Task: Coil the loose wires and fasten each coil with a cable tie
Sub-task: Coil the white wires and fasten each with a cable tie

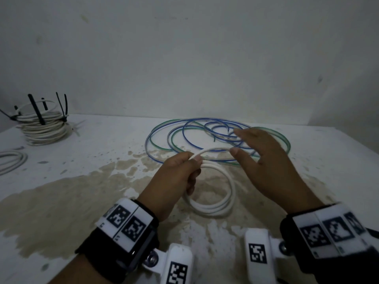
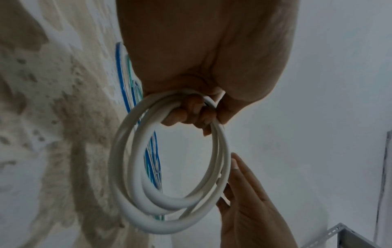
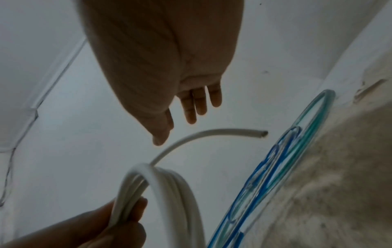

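Wrist bands [image 1: 127, 226]: black straps carrying white blocks printed with black square markers, one on each forearm.
Left hand [image 1: 176, 177]: fingers and thumb curled round the top of the white wire coil [image 1: 215, 203], gripping several turns together above the table.
White wire coil, detail: about three or four round turns hang below the grip; the free end [image 3: 264, 133] arcs out toward the right hand, cut tip exposed.
Right hand [image 1: 264, 160]: fingers straight and spread, holding nothing; thumb tip just beside the free end, contact cannot be told.
Loose wires [image 1: 217, 138]: blue, green and pale loops lying flat on the stained white table [image 1: 82, 191], just behind both hands.
Tied coils [image 1: 44, 126]: stacked white coils with black cable ties [image 1: 37, 111] standing up, far left.
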The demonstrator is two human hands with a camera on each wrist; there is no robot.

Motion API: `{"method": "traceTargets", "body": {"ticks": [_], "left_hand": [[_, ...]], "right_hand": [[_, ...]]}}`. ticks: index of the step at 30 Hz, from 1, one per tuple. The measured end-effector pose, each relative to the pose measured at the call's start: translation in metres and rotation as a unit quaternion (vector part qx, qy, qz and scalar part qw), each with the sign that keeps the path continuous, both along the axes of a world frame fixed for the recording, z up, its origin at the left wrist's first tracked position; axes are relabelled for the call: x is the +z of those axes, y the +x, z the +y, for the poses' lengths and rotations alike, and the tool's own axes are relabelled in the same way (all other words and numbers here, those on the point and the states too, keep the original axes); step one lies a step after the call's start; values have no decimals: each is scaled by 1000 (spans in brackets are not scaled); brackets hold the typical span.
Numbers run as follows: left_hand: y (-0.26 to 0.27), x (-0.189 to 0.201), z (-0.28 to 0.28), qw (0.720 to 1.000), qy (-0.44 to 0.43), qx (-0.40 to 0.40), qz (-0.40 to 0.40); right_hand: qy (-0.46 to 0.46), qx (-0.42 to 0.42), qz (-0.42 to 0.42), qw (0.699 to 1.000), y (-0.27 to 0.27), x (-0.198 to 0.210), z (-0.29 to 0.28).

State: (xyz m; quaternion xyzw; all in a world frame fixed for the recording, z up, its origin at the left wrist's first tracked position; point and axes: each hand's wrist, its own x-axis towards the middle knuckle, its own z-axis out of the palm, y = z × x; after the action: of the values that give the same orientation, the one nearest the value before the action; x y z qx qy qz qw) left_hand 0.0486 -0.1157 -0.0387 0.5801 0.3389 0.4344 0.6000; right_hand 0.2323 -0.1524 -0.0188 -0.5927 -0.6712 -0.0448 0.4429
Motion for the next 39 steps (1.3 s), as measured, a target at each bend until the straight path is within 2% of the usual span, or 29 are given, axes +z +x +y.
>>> {"method": "traceTargets", "body": {"ticks": [3,7,12,16,20,24,26,28,30,32,33,35,39], "left_hand": [[3,-1,1,1000,-18,12,-22],[2,-3,6,990,-75,42,-112],[-1,2,6,966,-138,22,-219],[3,4,2,962,-133,17,-238],[4,4,0,960,-146,-24,-239],[3,6,-4,947,-173,-80,-260],[1,6,-4,951,-182,-88,-235],[-2,4,1,975,-156,-50,-153],[-6,2,4,999,-34,19,-15],[-5,3,2,991,91,30,95],[-3,2,-1,986,115,16,117],[1,3,-7,990,100,-7,101],[9,6,-10,999,44,24,9]], "right_hand": [[-91,38,77,992,-2,-1,-2],[-94,58,175,978,-10,-1,-6],[-139,98,212,962,-28,-8,-6],[-132,128,269,945,-31,-6,-10],[-92,110,244,959,-29,-10,-8],[-101,134,361,917,-32,-6,-11],[-97,143,358,918,-33,-6,-12],[-92,146,293,940,-30,-9,-11],[-100,140,172,970,-28,-11,-11],[-111,143,117,977,-28,-13,-11],[-113,145,120,976,-28,-13,-11],[-113,141,146,973,-26,-13,-10],[-114,134,201,964,-27,-9,-12]]}}
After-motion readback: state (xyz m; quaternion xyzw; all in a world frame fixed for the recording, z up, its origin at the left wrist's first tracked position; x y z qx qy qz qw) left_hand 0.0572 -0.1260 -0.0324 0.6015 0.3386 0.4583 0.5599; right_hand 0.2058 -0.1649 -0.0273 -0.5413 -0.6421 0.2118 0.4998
